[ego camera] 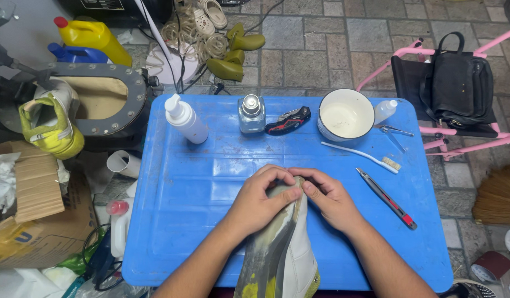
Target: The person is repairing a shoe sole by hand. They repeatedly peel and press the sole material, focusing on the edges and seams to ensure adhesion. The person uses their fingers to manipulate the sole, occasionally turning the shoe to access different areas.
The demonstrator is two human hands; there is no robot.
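A white sneaker [302, 251] with a worn grey and yellow sole lies sole-up on the blue table [183, 182], toe pointing away from me. My left hand [261, 196] grips the toe end from the left, fingers curled over the sole's tip. My right hand [328, 196] pinches the same tip from the right, thumb and fingers pressed on the edge where sole meets upper. Both hands touch each other at the toe.
On the table stand a white pump bottle [186, 118], a small glass bottle [251, 113], a folding tool [288, 120], a white bowl [345, 115], a toothbrush [362, 157] and a utility knife [386, 197]. A yellow shoe [50, 127] sits left; a pink chair with a black bag [459, 88] right.
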